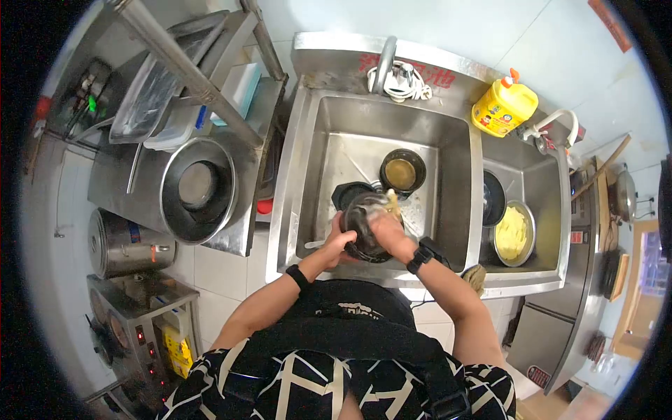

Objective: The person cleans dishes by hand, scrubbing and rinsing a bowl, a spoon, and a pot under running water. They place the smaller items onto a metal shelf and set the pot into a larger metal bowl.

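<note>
Over the front of the large sink basin, my left hand (pixel 339 243) grips the rim of a dark bowl (pixel 358 215), which is tilted. My right hand (pixel 389 232) reaches into the bowl's mouth, its fingers smeared by motion. Something pale and yellowish (pixel 393 201) shows at those fingers, too blurred to name. Just beyond the bowl, a round black bowl (pixel 402 173) with murky brownish liquid stands on the basin floor. Another black dish (pixel 350 192) lies partly hidden behind the bowl I hold.
The right basin holds a metal bowl of pale yellow pieces (pixel 512 235) and a dark round pan (pixel 493 199). A yellow jug (pixel 505 105) stands on the sink's back ledge beside a tap (pixel 386 66). At left, a steel shelf (pixel 241 203) carries a large metal basin (pixel 226 213).
</note>
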The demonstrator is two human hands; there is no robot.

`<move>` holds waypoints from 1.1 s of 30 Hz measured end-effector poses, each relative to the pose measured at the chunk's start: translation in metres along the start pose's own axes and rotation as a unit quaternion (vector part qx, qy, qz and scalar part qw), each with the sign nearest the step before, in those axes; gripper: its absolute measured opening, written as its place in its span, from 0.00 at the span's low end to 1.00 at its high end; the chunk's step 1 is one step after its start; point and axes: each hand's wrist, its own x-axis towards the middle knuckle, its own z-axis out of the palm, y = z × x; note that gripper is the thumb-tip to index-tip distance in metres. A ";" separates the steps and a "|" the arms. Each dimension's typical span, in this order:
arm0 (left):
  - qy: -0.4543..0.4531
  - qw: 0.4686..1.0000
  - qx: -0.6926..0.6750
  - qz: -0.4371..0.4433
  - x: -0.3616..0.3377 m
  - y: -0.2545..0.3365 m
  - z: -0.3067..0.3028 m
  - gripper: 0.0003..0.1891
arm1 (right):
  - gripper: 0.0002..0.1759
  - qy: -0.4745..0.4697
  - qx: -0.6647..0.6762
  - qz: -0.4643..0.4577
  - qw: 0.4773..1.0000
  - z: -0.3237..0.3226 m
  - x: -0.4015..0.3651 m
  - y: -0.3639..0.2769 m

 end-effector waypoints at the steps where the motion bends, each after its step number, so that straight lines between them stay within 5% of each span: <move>1: 0.021 1.000 0.008 0.015 -0.003 -0.002 0.001 0.46 | 0.11 -0.104 -0.028 0.057 0.993 -0.017 -0.004 -0.014; 2: 0.019 1.000 0.007 0.020 -0.005 -0.004 0.002 0.46 | 0.11 -0.206 -0.057 0.115 0.970 -0.026 -0.010 -0.024; 4: 0.034 0.999 0.013 0.034 -0.010 -0.004 0.007 0.47 | 0.11 -0.184 -0.066 0.110 0.975 -0.019 -0.018 -0.030; 6: 0.025 0.997 0.041 0.058 -0.012 -0.007 0.008 0.46 | 0.07 -0.225 0.167 0.028 0.959 -0.012 -0.008 -0.038; 8: 0.018 0.994 0.072 0.080 -0.016 -0.008 0.008 0.46 | 0.10 -0.268 0.161 0.081 0.946 -0.020 0.005 -0.045; 9: 0.012 0.994 0.078 0.072 -0.020 -0.006 0.009 0.47 | 0.13 -0.178 0.301 0.146 0.925 -0.021 0.007 -0.044; 11: 0.007 0.994 0.088 0.069 -0.023 -0.002 0.008 0.47 | 0.18 0.017 0.549 0.254 0.796 -0.023 0.011 -0.042; 12: 0.010 0.994 0.086 0.074 -0.023 -0.001 0.007 0.47 | 0.18 0.021 0.547 0.250 0.798 -0.024 0.009 -0.045; 15: 0.000 0.997 0.050 0.061 -0.024 0.005 -0.002 0.47 | 0.20 -0.070 0.355 0.064 0.930 -0.019 -0.004 -0.048; 16: -0.015 0.999 0.018 0.044 -0.026 0.008 -0.005 0.47 | 0.20 -0.069 0.355 0.062 0.930 -0.037 -0.006 -0.055; 18: -0.009 0.998 0.021 0.052 -0.031 0.010 -0.003 0.47 | 0.18 -0.229 0.131 0.100 0.959 -0.073 -0.011 -0.063; 20: 0.001 0.998 0.024 0.063 -0.036 0.011 0.001 0.48 | 0.16 -0.155 0.106 0.060 0.980 -0.037 -0.015 -0.036; 22: 0.002 0.998 0.020 0.066 -0.036 0.007 0.001 0.48 | 0.15 -0.023 0.039 0.142 0.989 -0.016 -0.006 -0.023; 28: -0.040 0.998 0.014 0.053 -0.034 0.012 -0.009 0.48 | 0.18 0.008 0.267 0.007 0.964 -0.031 0.017 -0.066; 29: -0.045 0.996 0.014 0.069 -0.033 0.015 -0.012 0.47 | 0.18 -0.139 0.333 0.046 0.932 -0.050 0.016 -0.069; 33: -0.027 0.994 0.039 0.099 -0.035 0.024 -0.014 0.46 | 0.13 -0.228 0.233 -0.011 0.946 -0.061 -0.006 -0.040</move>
